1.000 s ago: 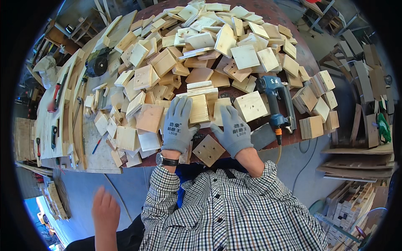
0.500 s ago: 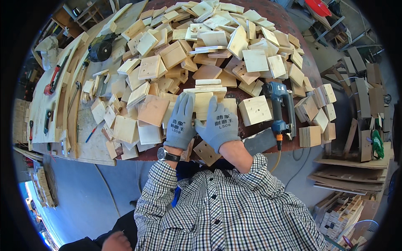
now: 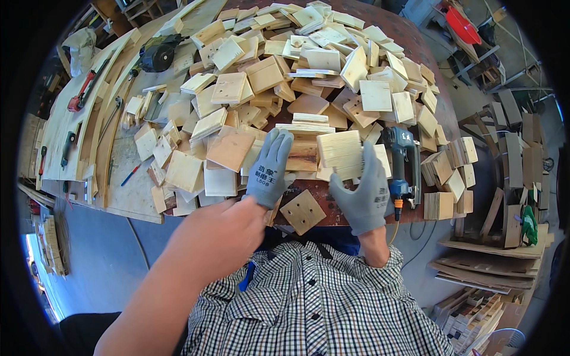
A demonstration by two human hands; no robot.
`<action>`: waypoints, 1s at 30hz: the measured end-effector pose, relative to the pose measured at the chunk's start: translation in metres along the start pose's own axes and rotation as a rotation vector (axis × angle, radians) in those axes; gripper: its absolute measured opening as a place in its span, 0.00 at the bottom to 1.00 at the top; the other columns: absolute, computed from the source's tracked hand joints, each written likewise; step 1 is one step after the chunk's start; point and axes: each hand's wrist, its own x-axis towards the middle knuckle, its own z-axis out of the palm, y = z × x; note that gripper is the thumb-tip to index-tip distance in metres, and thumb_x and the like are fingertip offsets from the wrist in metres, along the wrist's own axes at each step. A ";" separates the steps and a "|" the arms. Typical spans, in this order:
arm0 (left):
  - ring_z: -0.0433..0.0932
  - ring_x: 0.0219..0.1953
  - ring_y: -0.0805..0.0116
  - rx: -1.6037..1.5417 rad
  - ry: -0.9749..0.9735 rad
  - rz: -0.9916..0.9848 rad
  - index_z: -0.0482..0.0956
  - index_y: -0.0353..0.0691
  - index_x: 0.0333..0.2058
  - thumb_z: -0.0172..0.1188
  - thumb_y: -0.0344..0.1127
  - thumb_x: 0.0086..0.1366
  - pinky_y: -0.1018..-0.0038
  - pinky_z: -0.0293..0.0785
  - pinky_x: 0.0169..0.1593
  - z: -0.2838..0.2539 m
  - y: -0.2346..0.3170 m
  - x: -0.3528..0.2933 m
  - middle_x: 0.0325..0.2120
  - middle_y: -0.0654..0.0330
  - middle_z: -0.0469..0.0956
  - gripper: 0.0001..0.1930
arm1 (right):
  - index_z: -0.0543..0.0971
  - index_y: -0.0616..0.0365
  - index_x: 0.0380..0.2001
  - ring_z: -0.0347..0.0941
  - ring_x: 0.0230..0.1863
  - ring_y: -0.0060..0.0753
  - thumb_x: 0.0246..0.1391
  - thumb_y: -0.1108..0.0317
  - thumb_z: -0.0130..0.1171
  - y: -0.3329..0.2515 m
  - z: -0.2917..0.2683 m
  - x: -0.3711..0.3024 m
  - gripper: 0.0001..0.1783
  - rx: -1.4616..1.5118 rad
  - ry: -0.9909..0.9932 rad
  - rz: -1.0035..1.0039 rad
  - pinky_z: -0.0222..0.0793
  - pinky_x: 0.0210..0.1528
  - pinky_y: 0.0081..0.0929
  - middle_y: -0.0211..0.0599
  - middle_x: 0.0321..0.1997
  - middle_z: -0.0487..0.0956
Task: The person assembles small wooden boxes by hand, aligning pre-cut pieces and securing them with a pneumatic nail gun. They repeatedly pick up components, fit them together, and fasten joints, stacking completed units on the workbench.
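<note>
My left hand (image 3: 268, 169), in a grey glove, lies with its fingers stretched out beside a dark-stained wooden block (image 3: 304, 155). A stack of thin wood strips (image 3: 306, 121) lies just beyond its fingertips. Farther right, my gloved right hand (image 3: 363, 193) has thumb and fingers round the lower right corner of a pale square wooden block (image 3: 338, 148). Another person's bare hand (image 3: 234, 222) reaches in from the lower left and covers my left wrist; whether it touches is unclear. A drilled wooden block (image 3: 303, 212) sits at the near edge between my hands.
A heap of square wooden blocks (image 3: 264, 74) fills the table's far side. A blue nail gun (image 3: 399, 160) with a yellow hose stands right of my right hand. To the left are a black tool (image 3: 159, 53), long boards and a blue pencil (image 3: 130, 174).
My right hand has moved right with the pale block, uncovering the dark-stained one. The other person's arm has come up from the lower left to my left wrist. The view has shifted slightly.
</note>
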 end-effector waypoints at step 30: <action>0.80 0.50 0.58 0.745 0.185 0.194 0.80 0.42 0.48 0.59 0.36 0.65 0.69 0.78 0.55 0.068 0.003 0.131 0.46 0.56 0.78 0.14 | 0.71 0.66 0.61 0.80 0.46 0.55 0.48 0.51 0.73 0.033 -0.004 -0.003 0.43 0.051 0.000 0.230 0.77 0.47 0.47 0.55 0.44 0.81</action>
